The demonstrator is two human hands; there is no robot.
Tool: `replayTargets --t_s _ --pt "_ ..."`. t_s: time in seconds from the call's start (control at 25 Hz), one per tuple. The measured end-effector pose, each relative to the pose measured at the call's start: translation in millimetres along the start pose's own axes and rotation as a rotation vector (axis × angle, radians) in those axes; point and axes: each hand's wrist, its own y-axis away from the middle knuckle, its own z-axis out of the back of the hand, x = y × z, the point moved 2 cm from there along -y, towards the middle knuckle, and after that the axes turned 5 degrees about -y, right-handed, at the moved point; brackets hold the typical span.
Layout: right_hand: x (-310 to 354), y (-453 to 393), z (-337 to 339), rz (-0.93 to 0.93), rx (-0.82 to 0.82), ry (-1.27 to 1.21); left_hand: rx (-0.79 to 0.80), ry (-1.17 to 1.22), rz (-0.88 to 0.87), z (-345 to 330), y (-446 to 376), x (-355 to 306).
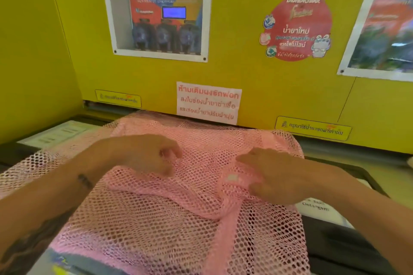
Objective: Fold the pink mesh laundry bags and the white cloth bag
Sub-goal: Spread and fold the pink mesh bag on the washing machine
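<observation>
A pink mesh laundry bag (156, 225) lies spread over the top of a machine, rumpled, with a thick fold running down its right side. My left hand (145, 154) rests on the mesh at centre left, fingers curled in and pinching the net. My right hand (268, 174) lies on the mesh at the right, fingers bent and pressing a bunched part near a small white label (232, 177). More pink mesh (29, 163) reaches out under my left forearm. No white cloth bag is in view.
A yellow wall panel (245, 69) rises right behind the bag, with a white paper notice (209, 102), a framed picture (156, 15) and a red round sticker (297, 27). The dark machine top (348, 241) shows to the right, with a white detergent label (317, 206).
</observation>
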Motion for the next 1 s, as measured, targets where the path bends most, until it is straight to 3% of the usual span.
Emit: replayTargets --t_s 0.08,0.28,0.36,0.4,0.48,0.52,0.56,0.64,0.72,0.76,0.88,1.0 --pt "-2.6 -11.2 -7.9 -0.035 0.048 -0.015 0.061 -0.007 0.012 -13.3 -1.4 -0.5" --pt "-6.9 -18.2 14.5 0.108 -0.447 -0.195 -0.266 0.003 0.027 8.8 2.7 17.4" --pt "-2.0 2.7 27.6 0.142 -0.483 -0.418 -0.258 0.024 0.004 21.3 12.8 19.7" --pt "1.0 12.6 29.1 0.172 -0.339 -0.407 -0.15 0.07 -0.011 20.7 18.9 18.3" --pt "7.4 33.5 21.4 0.162 0.176 -0.299 0.122 0.029 -0.016 5.9 28.3 7.5" --pt "7.6 40.6 17.1 0.149 0.364 -0.323 0.179 -0.049 -0.032 -5.1 29.1 2.8" --pt "5.1 43.7 17.2 0.159 0.405 -0.374 0.165 -0.106 -0.054 -14.4 27.8 -0.1" --pt "-6.1 36.6 28.1 0.176 0.151 -0.381 0.085 -0.131 -0.079 -20.8 22.5 -2.3" --pt "-26.2 19.6 40.2 0.073 -0.21 -0.32 0.058 -0.112 -0.057 -9.8 23.9 -2.7" --pt "-39.2 9.9 41.4 -0.001 -0.301 -0.302 0.025 -0.11 -0.052 0.0 25.0 -1.4" --pt "-73.1 -22.5 22.7 -0.226 -0.257 -0.217 -0.045 -0.096 -0.028 31.5 34.6 10.9" --pt "-87.2 -39.0 5.3 -0.293 -0.272 -0.35 0.066 -0.014 0.096 42.1 33.5 44.8"
